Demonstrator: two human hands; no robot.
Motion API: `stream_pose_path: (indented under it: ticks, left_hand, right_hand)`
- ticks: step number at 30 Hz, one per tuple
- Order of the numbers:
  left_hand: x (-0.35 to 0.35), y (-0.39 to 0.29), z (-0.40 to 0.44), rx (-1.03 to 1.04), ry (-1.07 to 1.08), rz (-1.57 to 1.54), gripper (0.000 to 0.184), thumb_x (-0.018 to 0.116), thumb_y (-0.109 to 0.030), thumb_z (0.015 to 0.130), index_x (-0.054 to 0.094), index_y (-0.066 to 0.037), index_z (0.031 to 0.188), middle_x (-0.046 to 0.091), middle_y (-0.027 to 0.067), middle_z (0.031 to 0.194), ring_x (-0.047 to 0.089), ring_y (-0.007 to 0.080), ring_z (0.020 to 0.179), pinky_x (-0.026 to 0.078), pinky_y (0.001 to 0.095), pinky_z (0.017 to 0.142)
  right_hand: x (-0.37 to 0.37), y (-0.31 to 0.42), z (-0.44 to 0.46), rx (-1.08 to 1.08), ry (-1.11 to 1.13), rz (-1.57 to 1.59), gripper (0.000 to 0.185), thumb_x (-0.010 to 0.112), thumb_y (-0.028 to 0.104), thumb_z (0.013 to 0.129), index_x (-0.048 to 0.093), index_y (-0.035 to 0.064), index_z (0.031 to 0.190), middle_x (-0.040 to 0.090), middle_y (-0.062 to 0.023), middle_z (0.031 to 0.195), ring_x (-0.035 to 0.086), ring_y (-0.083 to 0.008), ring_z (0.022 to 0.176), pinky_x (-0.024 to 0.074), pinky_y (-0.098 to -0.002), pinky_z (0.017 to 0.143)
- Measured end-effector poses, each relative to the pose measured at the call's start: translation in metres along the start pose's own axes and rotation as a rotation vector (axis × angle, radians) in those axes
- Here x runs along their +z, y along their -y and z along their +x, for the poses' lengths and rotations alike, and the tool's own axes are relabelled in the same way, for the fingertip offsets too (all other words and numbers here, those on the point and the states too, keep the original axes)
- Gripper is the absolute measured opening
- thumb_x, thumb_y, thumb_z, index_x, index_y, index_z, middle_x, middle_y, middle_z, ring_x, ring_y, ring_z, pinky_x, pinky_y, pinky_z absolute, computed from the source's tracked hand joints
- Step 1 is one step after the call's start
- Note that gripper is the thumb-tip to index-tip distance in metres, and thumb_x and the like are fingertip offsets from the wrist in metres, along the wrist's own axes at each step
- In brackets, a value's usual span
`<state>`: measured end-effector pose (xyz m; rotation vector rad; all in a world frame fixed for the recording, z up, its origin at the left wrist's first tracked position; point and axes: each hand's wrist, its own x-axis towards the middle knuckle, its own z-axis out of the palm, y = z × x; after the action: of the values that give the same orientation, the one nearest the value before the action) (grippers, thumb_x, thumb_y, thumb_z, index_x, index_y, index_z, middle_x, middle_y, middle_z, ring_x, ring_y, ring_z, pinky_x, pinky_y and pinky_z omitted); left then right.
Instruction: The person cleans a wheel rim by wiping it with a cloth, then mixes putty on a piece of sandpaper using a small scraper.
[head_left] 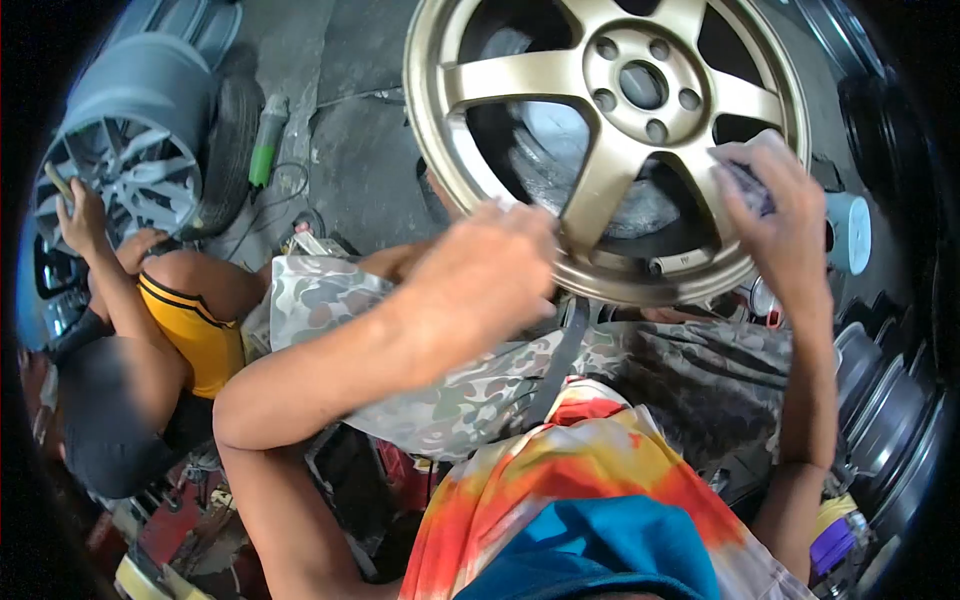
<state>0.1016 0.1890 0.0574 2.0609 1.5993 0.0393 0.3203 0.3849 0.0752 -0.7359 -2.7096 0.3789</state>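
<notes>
A bronze-gold wheel rim (620, 170) with broad spokes and a ring of bolt holes faces up in front of me, over my lap. My left hand (490, 275), blurred by motion, is at the rim's lower-left edge. Its fingers are curled, and whatever they may hold is hidden. At the right edge, my right hand (785, 200) is closed around a crumpled greyish rag (752, 190), close against the outer lip. Beneath the spokes, something shiny like plastic wrap (640, 208) shows through the gaps.
Left of me, another person in yellow shorts (205, 335) works at a grey wheel (135, 175). A tire (238, 150) and a green-and-grey power tool (268, 140) with a cord are on the floor. To the right are a light-blue container (850, 232) and several stacked rims (885, 410).
</notes>
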Motion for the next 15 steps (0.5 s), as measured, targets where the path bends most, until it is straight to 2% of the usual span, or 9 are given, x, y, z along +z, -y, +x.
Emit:
stream_pose_path:
  ticks: [1, 2, 4, 5, 6, 8, 10, 12, 15]
  left_hand:
    - [0.006, 0.007, -0.001, -0.085, 0.035, 0.037, 0.061, 0.077, -0.036, 0.082, 0.061, 0.009, 0.120, 0.061, 0.0203, 0.119, 0.057, 0.0336, 0.118, 0.042, 0.0433, 0.110]
    - [0.016, 0.015, -0.004, -0.097, 0.062, 0.262, 0.070, 0.078, -0.038, 0.082, 0.057, 0.009, 0.130, 0.058, 0.0211, 0.129, 0.053, 0.0313, 0.128, 0.035, 0.0431, 0.119]
    - [0.024, 0.034, -0.006, -0.102, 0.055, 0.424, 0.073, 0.077, -0.039, 0.083, 0.055, 0.008, 0.134, 0.056, 0.0202, 0.134, 0.050, 0.0296, 0.133, 0.030, 0.0437, 0.123]
    - [0.027, 0.045, -0.005, -0.083, 0.034, 0.501, 0.074, 0.077, -0.038, 0.082, 0.054, 0.009, 0.135, 0.055, 0.0194, 0.135, 0.050, 0.0296, 0.133, 0.030, 0.0434, 0.123]
    - [0.029, 0.059, 0.002, -0.065, 0.024, 0.573, 0.075, 0.078, -0.036, 0.081, 0.053, 0.009, 0.135, 0.054, 0.0187, 0.136, 0.049, 0.0296, 0.134, 0.030, 0.0431, 0.123]
    - [0.014, 0.076, 0.004, -0.048, 0.002, 0.634, 0.071, 0.081, -0.018, 0.074, 0.051, 0.009, 0.133, 0.052, 0.0167, 0.133, 0.051, 0.0297, 0.131, 0.032, 0.0393, 0.123]
    - [0.007, 0.082, 0.010, -0.057, 0.013, 0.588, 0.073, 0.083, -0.017, 0.072, 0.051, 0.009, 0.132, 0.051, 0.0176, 0.132, 0.050, 0.0320, 0.131, 0.034, 0.0393, 0.121]
    - [0.018, 0.072, 0.011, -0.071, 0.006, 0.613, 0.074, 0.085, -0.021, 0.069, 0.052, 0.009, 0.128, 0.052, 0.0180, 0.123, 0.050, 0.0351, 0.125, 0.039, 0.0405, 0.115]
    - [0.024, 0.056, 0.014, -0.043, 0.097, 0.691, 0.070, 0.084, -0.024, 0.071, 0.053, 0.009, 0.125, 0.052, 0.0181, 0.120, 0.050, 0.0352, 0.122, 0.040, 0.0412, 0.112]
  right_hand:
    - [-0.014, -0.013, -0.006, -0.009, -0.006, -0.023, 0.014, 0.069, 0.008, 0.088, 0.071, 0.0031, 0.101, 0.063, -0.0126, 0.086, 0.065, -0.0266, 0.080, 0.0514, -0.0361, 0.074]
    - [-0.026, -0.028, -0.011, -0.020, -0.011, -0.044, 0.014, 0.068, 0.009, 0.089, 0.072, 0.0032, 0.101, 0.063, -0.0122, 0.086, 0.065, -0.0253, 0.079, 0.0508, -0.0352, 0.074]
    - [-0.043, -0.053, -0.023, 0.012, -0.068, -0.079, 0.015, 0.067, 0.009, 0.090, 0.071, 0.0017, 0.102, 0.061, -0.0119, 0.084, 0.061, -0.0233, 0.076, 0.0485, -0.0342, 0.071]
    - [-0.052, -0.060, -0.028, 0.109, -0.033, -0.053, 0.015, 0.066, 0.008, 0.091, 0.070, -0.0006, 0.103, 0.060, -0.0119, 0.084, 0.058, -0.0217, 0.073, 0.0465, -0.0343, 0.069]
    - [-0.051, -0.081, -0.032, 0.091, -0.048, -0.041, 0.017, 0.067, 0.010, 0.092, 0.068, -0.0020, 0.103, 0.058, -0.0129, 0.085, 0.055, -0.0242, 0.072, 0.0453, -0.0348, 0.069]
    - [-0.054, -0.099, -0.043, 0.085, -0.071, -0.056, 0.018, 0.066, 0.011, 0.092, 0.067, -0.0024, 0.104, 0.058, -0.0142, 0.086, 0.056, -0.0271, 0.075, 0.0461, -0.0348, 0.073]
    - [-0.048, -0.110, -0.058, 0.103, -0.103, -0.010, 0.019, 0.066, 0.012, 0.093, 0.067, -0.0028, 0.104, 0.058, -0.0149, 0.087, 0.056, -0.0286, 0.077, 0.0465, -0.0348, 0.075]
    - [-0.042, -0.121, -0.076, 0.131, -0.150, 0.046, 0.020, 0.066, 0.013, 0.093, 0.066, -0.0033, 0.105, 0.058, -0.0157, 0.088, 0.057, -0.0300, 0.079, 0.0469, -0.0349, 0.077]
    - [-0.045, -0.129, -0.091, 0.172, -0.093, 0.081, 0.021, 0.065, 0.014, 0.094, 0.065, -0.0041, 0.105, 0.062, -0.0169, 0.094, 0.061, -0.0322, 0.086, 0.0482, -0.0358, 0.083]
